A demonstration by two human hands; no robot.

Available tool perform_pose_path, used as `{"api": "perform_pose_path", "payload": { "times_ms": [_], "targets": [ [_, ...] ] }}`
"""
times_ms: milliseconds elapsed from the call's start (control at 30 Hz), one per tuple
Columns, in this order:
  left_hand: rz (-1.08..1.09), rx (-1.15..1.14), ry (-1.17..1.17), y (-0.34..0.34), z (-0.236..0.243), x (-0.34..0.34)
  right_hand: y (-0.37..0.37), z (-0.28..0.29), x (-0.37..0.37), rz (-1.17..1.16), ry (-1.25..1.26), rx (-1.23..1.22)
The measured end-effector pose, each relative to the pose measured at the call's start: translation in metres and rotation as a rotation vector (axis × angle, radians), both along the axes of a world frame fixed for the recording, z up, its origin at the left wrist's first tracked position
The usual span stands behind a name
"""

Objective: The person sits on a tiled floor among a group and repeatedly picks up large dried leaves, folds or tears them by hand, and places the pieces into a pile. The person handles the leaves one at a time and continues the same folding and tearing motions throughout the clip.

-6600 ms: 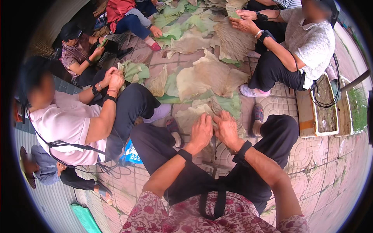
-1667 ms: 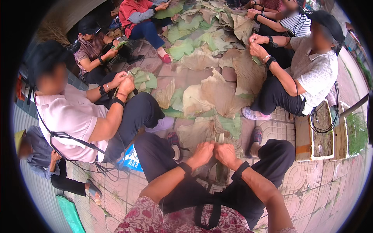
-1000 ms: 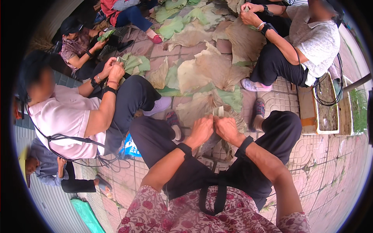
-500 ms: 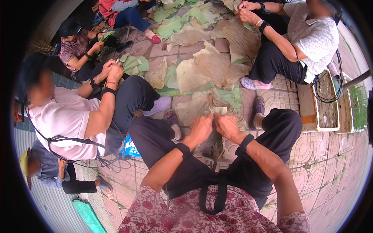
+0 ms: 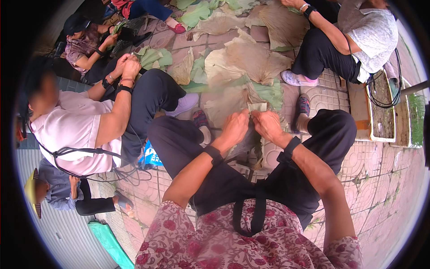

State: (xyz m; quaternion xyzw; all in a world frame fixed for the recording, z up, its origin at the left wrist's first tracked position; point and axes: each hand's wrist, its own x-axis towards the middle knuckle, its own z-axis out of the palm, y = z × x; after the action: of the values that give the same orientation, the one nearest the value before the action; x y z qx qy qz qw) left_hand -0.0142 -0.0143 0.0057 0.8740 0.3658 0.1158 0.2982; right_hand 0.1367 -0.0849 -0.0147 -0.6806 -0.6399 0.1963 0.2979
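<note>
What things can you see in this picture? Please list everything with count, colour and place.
Large leaves: many overlapping, tan and green, on the paving ahead
Pale piece: one, cream, by the hands
Paving: pink tiles, across the ground
Other people: at least five, mixed-colour clothing, left, top and right
Yellow hat: one, on the person at lower left
Planter boxes: two, tan and white, right
Cables: several, black, left and right
Blue item: one, possibly a bag, left of the wearer's knee
Sheet: one, green, lower left
Floral shirt: one, pink and red, on the wearer
Wristbands: two, black, on the wearer's wrists
Left hand: one, bare, centre
Right hand: one, bare, pinching the pale piece
</note>
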Motion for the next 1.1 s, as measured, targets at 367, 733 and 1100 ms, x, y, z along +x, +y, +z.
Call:
{"api": "perform_pose_path", "payload": {
  "times_ms": [367,733,1100],
  "targets": [
    [0.091,-0.215,-0.322,0.014,0.032,0.01,-0.001,0.042,0.004,-0.101,0.162,-0.03],
    [0.231,-0.225,-0.251,0.004,0.024,0.003,0.007,0.025,-0.003,0.011,0.017,0.002],
    [0.214,-0.062,-0.152,-0.003,0.018,0.013,0.005,0.037,0.0,-0.072,0.093,-0.027]
  ]
}}
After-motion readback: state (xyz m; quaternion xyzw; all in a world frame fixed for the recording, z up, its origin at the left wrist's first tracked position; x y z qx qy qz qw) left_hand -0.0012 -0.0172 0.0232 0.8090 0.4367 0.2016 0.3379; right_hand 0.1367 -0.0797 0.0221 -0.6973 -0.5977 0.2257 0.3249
